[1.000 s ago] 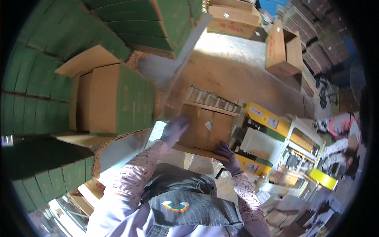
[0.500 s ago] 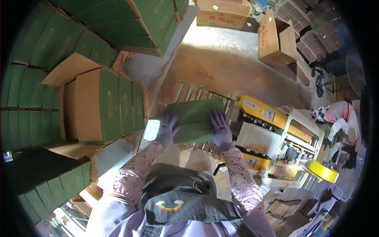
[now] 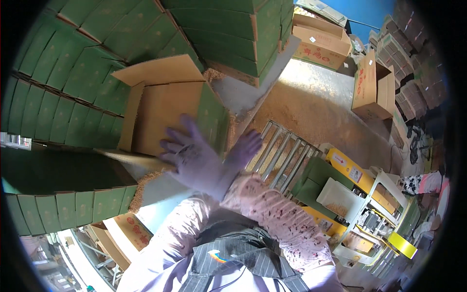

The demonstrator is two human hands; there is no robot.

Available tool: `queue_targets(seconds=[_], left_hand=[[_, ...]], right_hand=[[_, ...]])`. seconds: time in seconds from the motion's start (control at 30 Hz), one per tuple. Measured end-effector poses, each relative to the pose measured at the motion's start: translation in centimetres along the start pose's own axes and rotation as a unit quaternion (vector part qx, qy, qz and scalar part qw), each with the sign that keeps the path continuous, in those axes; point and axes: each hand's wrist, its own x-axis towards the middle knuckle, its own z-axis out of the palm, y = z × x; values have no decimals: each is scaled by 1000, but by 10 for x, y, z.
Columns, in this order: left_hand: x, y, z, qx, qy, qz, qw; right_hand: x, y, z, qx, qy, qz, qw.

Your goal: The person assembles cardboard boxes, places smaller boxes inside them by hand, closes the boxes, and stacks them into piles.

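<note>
My left hand (image 3: 192, 158) has its gloved fingers spread, over the mouth of an open carton (image 3: 168, 109) that is green outside and brown inside. I cannot tell whether it touches the carton. Just right of it, my right hand (image 3: 247, 146), in a purple glove too, stretches out its fingers with nothing in them, above the near side of the roller conveyor (image 3: 277, 151). A closed green box (image 3: 311, 177) lies on the right part of the conveyor, at the yellow-sided machine (image 3: 344, 164), apart from both hands.
Stacked green cartons (image 3: 73, 92) fill the left side, with a taller stack (image 3: 228, 39) at the far side. Brown open boxes (image 3: 321, 46) stand on the far floor. A person in pink (image 3: 428, 184) is at the right edge. Yellow tape (image 3: 402, 245) shows by the machine.
Both hands have left the green box and moved left to the open carton. The box now sits farther right, at the machine. My view has turned left.
</note>
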Motion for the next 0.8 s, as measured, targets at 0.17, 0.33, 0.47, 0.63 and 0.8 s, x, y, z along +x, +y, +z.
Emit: queue_targets(seconds=[0.17,0.33,0.47,0.63,0.8], left_hand=[[18,-27,-133,-62,14,46,997],[20,-30,-175,46,59,20,997],[13,-31,-137,641,-3,43,766],[-7,-39,-52,749,-52,66,657],[46,-48,-23,314,-107,-26,943]], right_hand=[[-79,13,-65,65,-89,46,993],[-244,19,-113,13,-146,181,973],[-360,53,-18,-57,-148,257,953],[-399,44,25,177,-26,441,879],[-376,110,46,142,410,641,633]])
